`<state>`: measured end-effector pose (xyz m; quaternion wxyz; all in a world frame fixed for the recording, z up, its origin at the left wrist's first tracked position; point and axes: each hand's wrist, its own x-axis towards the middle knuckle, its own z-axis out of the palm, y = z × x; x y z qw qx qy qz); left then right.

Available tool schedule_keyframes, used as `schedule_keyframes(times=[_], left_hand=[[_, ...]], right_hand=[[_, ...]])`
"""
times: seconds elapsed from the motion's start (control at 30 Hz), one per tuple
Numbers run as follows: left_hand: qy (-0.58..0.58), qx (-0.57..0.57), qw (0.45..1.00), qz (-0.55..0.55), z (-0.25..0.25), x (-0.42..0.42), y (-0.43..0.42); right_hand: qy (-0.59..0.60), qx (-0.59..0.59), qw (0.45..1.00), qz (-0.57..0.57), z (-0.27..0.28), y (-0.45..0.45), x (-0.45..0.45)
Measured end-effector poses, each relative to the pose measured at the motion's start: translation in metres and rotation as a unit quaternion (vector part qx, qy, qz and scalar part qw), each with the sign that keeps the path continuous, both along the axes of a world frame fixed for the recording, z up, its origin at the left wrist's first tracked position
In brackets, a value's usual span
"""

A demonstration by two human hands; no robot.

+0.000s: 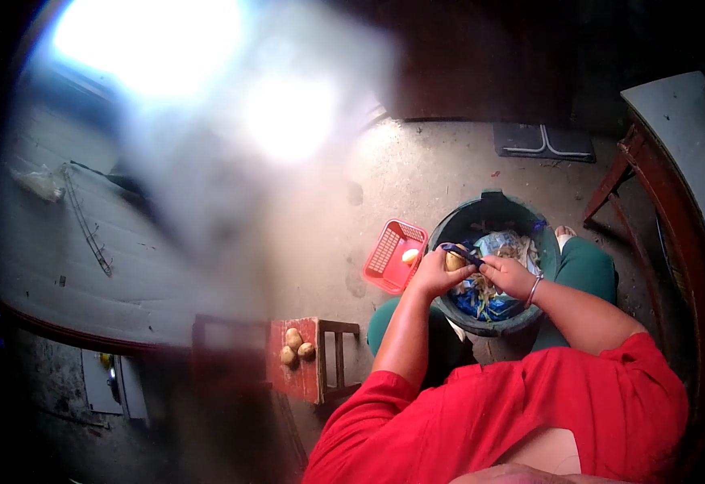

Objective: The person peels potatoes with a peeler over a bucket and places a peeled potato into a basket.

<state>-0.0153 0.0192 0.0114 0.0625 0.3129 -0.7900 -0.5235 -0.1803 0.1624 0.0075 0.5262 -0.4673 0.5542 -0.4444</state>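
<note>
My left hand (434,274) is closed around a brown potato (454,261) above a dark green bucket (491,329). My right hand (509,277) grips a dark peeler (467,255), whose end reaches the potato. Peelings (520,245) and crumpled plastic bags lie inside the bucket between my knees. Just left of the bucket, a red plastic basket (383,256) holds a pale, peeled piece (409,256). Three unpeeled potatoes (291,355) rest on a small red wooden stool (317,379) at my left.
A large pale-topped table (86,282) fills the left side. On the right stands another table (675,105) with reddish-brown wooden legs. A dark flat panel (544,143) lies on the floor ahead. Bright glare and blur hide the upper left.
</note>
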Motion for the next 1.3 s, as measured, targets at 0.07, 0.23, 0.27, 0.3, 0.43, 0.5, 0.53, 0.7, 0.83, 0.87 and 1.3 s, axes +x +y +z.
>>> schedule_keyframes(times=[0.07,0.23,0.27,0.3,0.43,0.5,0.53,0.7,0.83,0.87,1.3], left_hand=[[-0.023,-0.106,0.994,0.029,-0.006,0.001,-0.001],[-0.066,-0.138,0.988,0.022,0.01,-0.002,0.003],[-0.067,-0.134,0.988,0.022,0.007,-0.002,0.003],[-0.067,-0.133,0.989,0.023,0.006,-0.002,0.002],[-0.039,-0.054,0.997,0.037,0.0,-0.002,0.001],[-0.026,-0.013,0.999,0.042,0.0,-0.002,0.001],[-0.015,0.009,0.999,0.034,0.001,-0.002,0.001],[-0.019,0.048,0.998,0.024,-0.005,0.0,-0.002],[0.035,0.045,0.997,0.05,-0.006,0.002,-0.001],[0.028,0.019,0.998,0.045,-0.004,0.003,0.0],[0.003,0.078,0.996,0.04,0.016,-0.003,0.007]], right_hand=[[0.003,-0.011,1.0,-0.006,-0.005,-0.001,0.002],[0.014,-0.038,0.999,-0.032,-0.003,-0.001,0.005],[0.014,-0.038,0.999,-0.032,-0.005,-0.001,0.005],[0.017,-0.044,0.999,-0.026,-0.008,-0.002,0.004],[0.013,-0.053,0.998,-0.012,-0.002,-0.001,0.004],[-0.029,-0.008,1.0,0.002,0.001,0.0,0.002],[-0.07,0.037,0.997,0.017,0.001,0.0,0.0],[-0.082,0.038,0.995,0.042,-0.014,-0.003,-0.005],[-0.068,0.046,0.996,0.044,-0.013,-0.003,-0.004],[-0.068,0.046,0.996,0.044,-0.01,-0.003,-0.003],[0.096,-0.064,0.993,-0.009,0.002,-0.001,0.0]])
